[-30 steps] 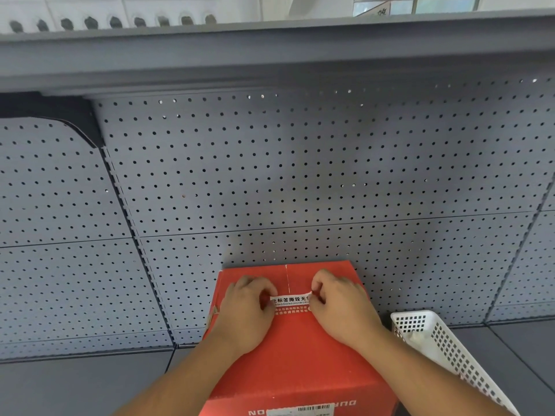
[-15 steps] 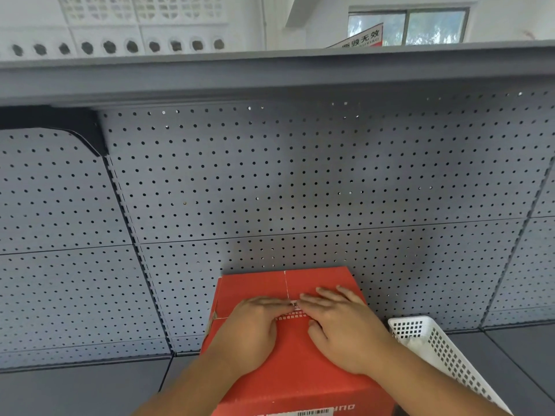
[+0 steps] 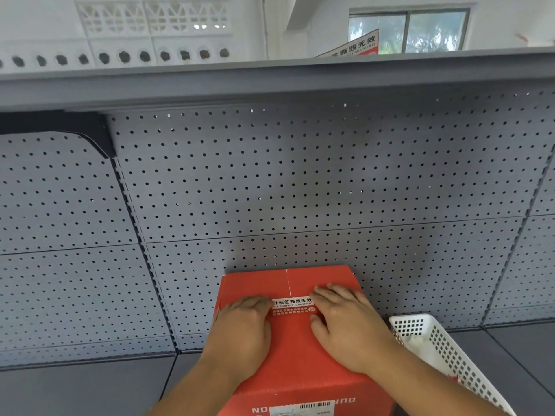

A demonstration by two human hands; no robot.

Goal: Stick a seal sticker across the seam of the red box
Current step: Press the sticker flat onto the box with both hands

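A grey perforated back panel [image 3: 270,181] filled most of the view, above a grey shelf [image 3: 75,388]. On the shelf, low and centre, stood the red box [image 3: 294,358], its far edge against the panel. The left hand [image 3: 243,328] lay flat and open on the left of the box top, fingers touching the left end of the seal sticker [image 3: 292,306]. The sticker, white above and red below, lay across the seam [image 3: 287,280] that ran down the middle of the top. The right hand [image 3: 345,325] lay open, palm down, at the sticker's right end. Just beside the box on the right stood a white basket [image 3: 444,346].
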